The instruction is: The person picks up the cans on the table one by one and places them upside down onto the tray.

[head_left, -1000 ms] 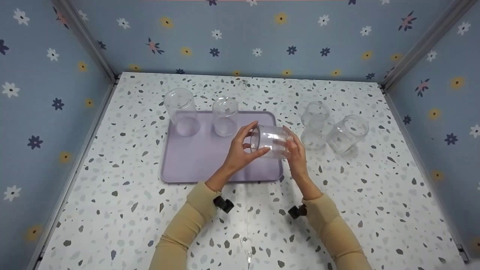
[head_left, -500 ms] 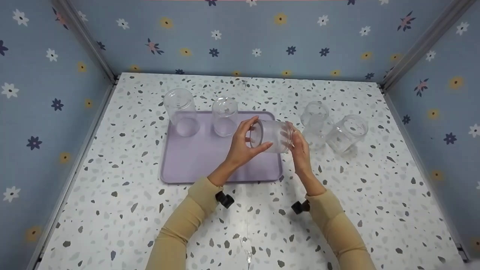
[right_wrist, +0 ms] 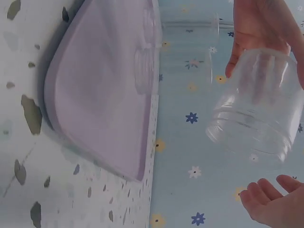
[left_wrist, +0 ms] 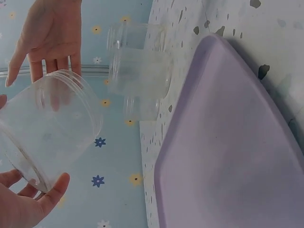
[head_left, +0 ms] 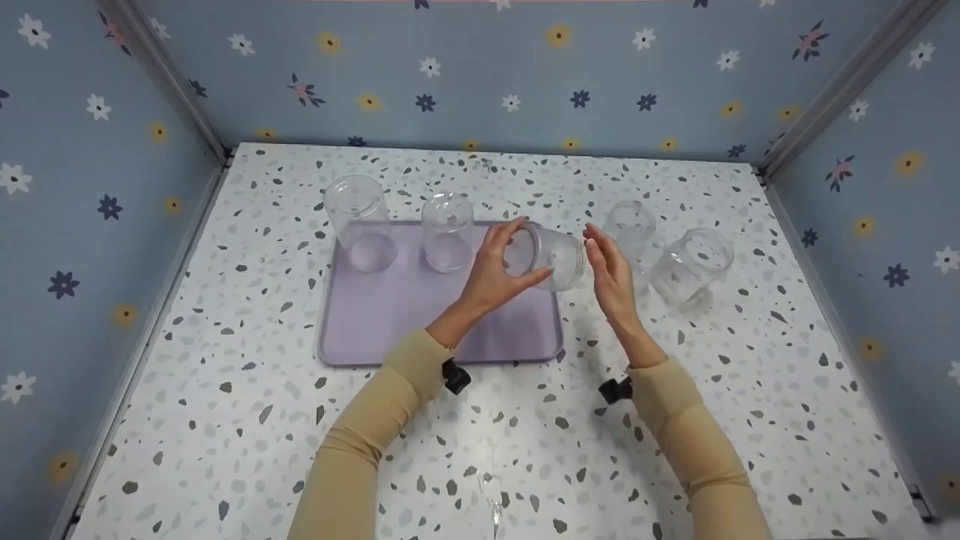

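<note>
My left hand [head_left: 495, 270] grips a clear jar [head_left: 559, 259] round its smooth end, thumb on the near side and fingers on the far side. The jar is held tilted on its side above the right part of a lilac tray [head_left: 405, 330]. Its ridged end points toward my right hand [head_left: 613, 281], which is off the jar with fingers extended. In the right wrist view a gap shows between the right fingertips [right_wrist: 259, 190] and the jar's ridged end. The left wrist view shows the right palm facing the jar.
Two clear jars, a taller one [head_left: 358, 217] and a shorter one [head_left: 448, 232], stand on the tray's back left. More clear jars stand on the speckled table right of the tray, one [head_left: 690, 266] leaning outward in the head view. Flowered panels [head_left: 480, 75] enclose the table.
My right hand has let go of the jar's ridged end and moved off to the right. The jar, still in my left hand, has shifted slightly away from me and turned.
</note>
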The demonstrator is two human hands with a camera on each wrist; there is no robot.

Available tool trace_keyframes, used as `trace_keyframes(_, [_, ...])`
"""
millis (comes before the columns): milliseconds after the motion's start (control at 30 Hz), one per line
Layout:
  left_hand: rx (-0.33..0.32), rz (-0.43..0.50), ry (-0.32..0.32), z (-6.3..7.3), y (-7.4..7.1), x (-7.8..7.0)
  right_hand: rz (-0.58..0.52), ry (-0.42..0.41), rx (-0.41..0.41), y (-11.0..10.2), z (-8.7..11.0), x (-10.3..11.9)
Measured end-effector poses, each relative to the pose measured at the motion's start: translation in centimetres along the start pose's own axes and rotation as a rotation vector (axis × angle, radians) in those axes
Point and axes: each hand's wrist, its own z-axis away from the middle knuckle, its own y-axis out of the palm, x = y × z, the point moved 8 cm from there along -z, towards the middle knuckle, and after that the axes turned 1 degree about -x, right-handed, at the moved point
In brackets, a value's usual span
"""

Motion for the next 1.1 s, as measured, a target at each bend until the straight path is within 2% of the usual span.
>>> trace_keyframes(133, [0.038,-0.07,-0.039,-0.9,0.5,0.6,0.167,-0.022,0.042,-0.5,-1.2,-1.6])
trace_keyframes(300, [0.092,-0.193,-0.087,-2.1,1.1,1.4,0.37,-0.081,0.062,-1.4,-2.8,-2.4])
trace_keyframes(433, [0.126,-0.256,-0.124,-3.0,1.5,1.8,0.5,-0.108,0.108,-2.0,-3.8,-3.1])
trace_keyframes(633, [0.191,-0.344,-0.138,-4.0,2.0,2.1,0.676,-0.139,0.169,-2.9,-4.7,-4.0])
trace_keyframes(800, [0.257,-0.427,-0.163,-4.8,2.7,2.7,0.831,-0.108,0.271,-3.2,-5.0,-4.9])
trace_keyframes(1100, [0.343,-0.566,-0.199,-5.9,3.6,3.6,1.021,0.047,0.471,-3.7,-5.9,-6.5])
